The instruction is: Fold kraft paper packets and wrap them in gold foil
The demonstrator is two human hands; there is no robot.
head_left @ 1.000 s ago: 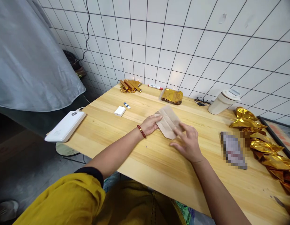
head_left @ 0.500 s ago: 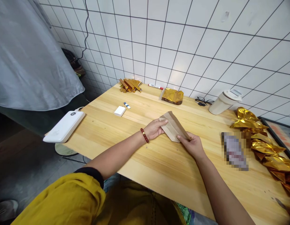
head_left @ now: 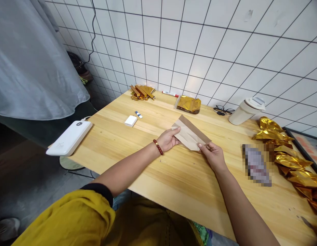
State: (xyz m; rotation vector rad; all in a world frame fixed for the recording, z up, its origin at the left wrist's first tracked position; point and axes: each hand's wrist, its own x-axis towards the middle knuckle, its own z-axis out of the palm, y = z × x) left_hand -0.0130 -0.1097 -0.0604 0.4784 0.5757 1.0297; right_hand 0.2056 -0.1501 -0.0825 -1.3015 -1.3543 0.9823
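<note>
A folded sheet of brown kraft paper (head_left: 189,134) is held just above the middle of the wooden table (head_left: 158,171). My left hand (head_left: 169,138), with a red bead bracelet on the wrist, pinches the paper's left corner. My right hand (head_left: 214,155) grips its lower right edge, fingers curled under it. The paper's far flap stands up and shows a darker brown strip along its top edge.
Gold foil pouches (head_left: 284,150) lie heaped at the right, one more gold pouch (head_left: 189,104) by the wall. A pale lidded cup (head_left: 245,111), glasses (head_left: 222,110), a red marker (head_left: 170,94), brown-gold strips (head_left: 141,93), a small white box (head_left: 131,121), a white power bank (head_left: 69,137).
The paper lay flat under my fingers a second ago. Both hands have since pinched it, lifted it off the table and folded its far flap upward.
</note>
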